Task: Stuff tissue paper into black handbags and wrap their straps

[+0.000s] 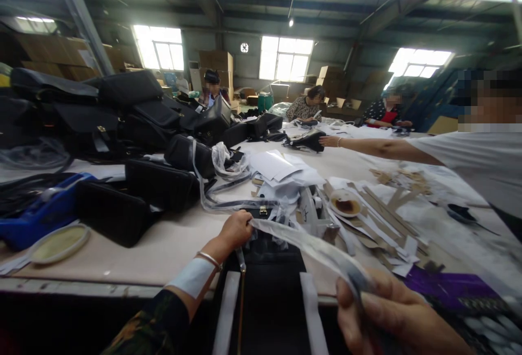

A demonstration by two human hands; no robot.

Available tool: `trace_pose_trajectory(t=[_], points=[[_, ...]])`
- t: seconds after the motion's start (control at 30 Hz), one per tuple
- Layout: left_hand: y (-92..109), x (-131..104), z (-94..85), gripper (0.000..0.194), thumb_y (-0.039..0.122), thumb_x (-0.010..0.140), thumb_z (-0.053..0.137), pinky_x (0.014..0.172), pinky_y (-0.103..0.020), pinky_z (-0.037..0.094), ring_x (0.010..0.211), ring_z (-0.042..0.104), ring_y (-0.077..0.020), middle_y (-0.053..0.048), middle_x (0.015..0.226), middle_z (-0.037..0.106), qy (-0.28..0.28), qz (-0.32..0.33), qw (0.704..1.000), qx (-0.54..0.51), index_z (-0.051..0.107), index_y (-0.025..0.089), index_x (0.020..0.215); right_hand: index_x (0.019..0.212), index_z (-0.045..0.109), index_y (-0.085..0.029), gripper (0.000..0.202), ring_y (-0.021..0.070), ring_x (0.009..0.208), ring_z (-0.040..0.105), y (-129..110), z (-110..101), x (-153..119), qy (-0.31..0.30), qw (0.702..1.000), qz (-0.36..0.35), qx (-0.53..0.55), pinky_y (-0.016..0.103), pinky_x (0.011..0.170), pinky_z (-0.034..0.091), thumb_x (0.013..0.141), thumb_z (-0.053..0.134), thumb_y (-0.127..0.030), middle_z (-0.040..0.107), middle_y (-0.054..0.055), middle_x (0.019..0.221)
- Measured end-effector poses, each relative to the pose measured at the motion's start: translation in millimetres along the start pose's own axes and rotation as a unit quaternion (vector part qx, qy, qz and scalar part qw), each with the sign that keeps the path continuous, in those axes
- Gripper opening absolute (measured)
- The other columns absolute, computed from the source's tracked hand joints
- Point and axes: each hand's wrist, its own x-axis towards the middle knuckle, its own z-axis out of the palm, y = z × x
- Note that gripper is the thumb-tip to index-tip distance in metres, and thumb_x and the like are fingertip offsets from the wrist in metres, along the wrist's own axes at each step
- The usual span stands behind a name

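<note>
A strap in see-through plastic wrap (302, 240) runs between my two hands. My left hand (234, 230), with a bracelet at the wrist, is closed on the strap near the top of a black bag (271, 279). My right hand (391, 311), close to the camera and partly blurred, pinches the strap between thumb and fingers. The black bag lies at the table's near edge, with a gold-coloured clasp (263, 211) at its far end and white strips (312, 311) along both sides. More wrapped strap (199, 181) loops away across the table.
Black bags (138, 97) are heaped at the left, behind a blue crate (61, 203) and a round lid (61, 243). White papers (275, 166), a bowl of brown stuff (345, 203) and cardboard strips (387, 213) lie ahead and right. A co-worker's arm (379, 147) reaches in from the right.
</note>
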Motion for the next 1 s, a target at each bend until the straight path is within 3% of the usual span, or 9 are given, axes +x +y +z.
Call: trace_pose_trajectory(t=[0.2,0.3,0.37,0.5,0.53,0.63,0.73,0.87,1.0], points=[[21,-8,-17.8,0.028,0.023,0.085,0.065,0.087,-0.028,0.048,0.095,0.064,-0.0200,-0.006,0.104,0.069,-0.007,0.094,0.988,-0.126,0.075,0.024,0.111,0.099,0.074,-0.023,0.015,0.0150,0.057,0.073,-12,8,16,-0.003,0.997,-0.077,0.026,0.016,0.048,0.050,0.091,0.070,-0.035,0.076,0.007,0.086],[25,-3,-18.9,0.012,0.023,0.084,0.064,0.080,-0.028,0.047,0.085,0.062,-0.0192,-0.005,0.087,0.069,-0.037,0.108,0.982,-0.152,0.076,0.021,0.084,0.100,0.075,-0.023,0.015,0.0155,0.057,0.073,-18,12,14,-0.008,0.996,-0.090,0.023,0.016,0.048,0.052,0.091,0.070,-0.034,0.075,0.006,0.085],[25,1,-16.1,0.022,0.026,0.087,0.061,0.071,-0.027,0.045,0.071,0.058,-0.0166,-0.003,0.072,0.065,-0.046,0.098,0.982,-0.157,0.071,0.018,0.068,0.102,0.075,-0.023,0.015,0.0152,0.056,0.073,-20,12,14,-0.001,0.995,-0.103,0.013,0.017,0.049,0.053,0.092,0.068,-0.033,0.075,0.007,0.087],[27,4,-18.9,0.022,0.029,0.085,0.060,0.062,-0.025,0.043,0.062,0.056,-0.0151,-0.002,0.066,0.064,-0.069,0.086,0.976,-0.186,0.072,0.015,0.073,0.103,0.076,-0.024,0.016,0.0165,0.055,0.073,-19,5,21,-0.028,0.993,-0.114,0.024,0.016,0.046,0.054,0.092,0.068,-0.031,0.077,0.007,0.088],[30,5,-23.4,0.019,0.029,0.083,0.062,0.064,-0.025,0.045,0.067,0.060,-0.0163,-0.003,0.074,0.069,-0.082,0.087,0.970,-0.210,0.075,0.014,0.084,0.103,0.077,-0.024,0.016,0.0170,0.055,0.074,-19,3,24,-0.042,0.992,-0.116,0.028,0.016,0.046,0.054,0.092,0.069,-0.031,0.078,0.007,0.088],[45,11,-42.7,0.039,0.030,0.080,0.068,0.080,-0.029,0.050,0.091,0.066,-0.0214,-0.008,0.104,0.074,-0.147,0.108,0.925,-0.334,0.072,0.016,0.116,0.105,0.077,-0.024,0.017,0.0177,0.057,0.075,-19,-3,32,-0.065,0.989,-0.128,0.034,0.016,0.047,0.055,0.093,0.067,-0.031,0.078,0.007,0.089],[59,22,-56.4,0.032,0.034,0.079,0.071,0.081,-0.029,0.049,0.088,0.065,-0.0205,-0.006,0.097,0.074,-0.203,0.110,0.887,-0.399,0.075,0.016,0.105,0.107,0.076,-0.023,0.019,0.0189,0.057,0.075,-21,-9,39,-0.082,0.985,-0.145,0.034,0.017,0.045,0.054,0.093,0.066,-0.031,0.078,0.008,0.090],[63,32,-53.9,0.023,0.036,0.075,0.074,0.057,-0.022,0.035,0.060,0.048,-0.0107,0.004,0.064,0.057,-0.156,0.086,0.919,-0.351,0.070,0.014,0.077,0.110,0.075,-0.021,0.022,0.0184,0.057,0.074,-25,-11,42,-0.070,0.983,-0.167,0.025,0.018,0.046,0.054,0.095,0.063,-0.030,0.077,0.009,0.091],[58,30,-47.4,0.021,0.035,0.082,0.068,0.054,-0.022,0.029,0.057,0.038,-0.0090,0.007,0.062,0.046,-0.075,0.102,0.953,-0.276,0.064,0.015,0.079,0.110,0.075,-0.018,0.021,0.0171,0.057,0.074,-30,-9,41,-0.056,0.982,-0.178,0.009,0.018,0.049,0.054,0.095,0.062,-0.027,0.076,0.010,0.090]])
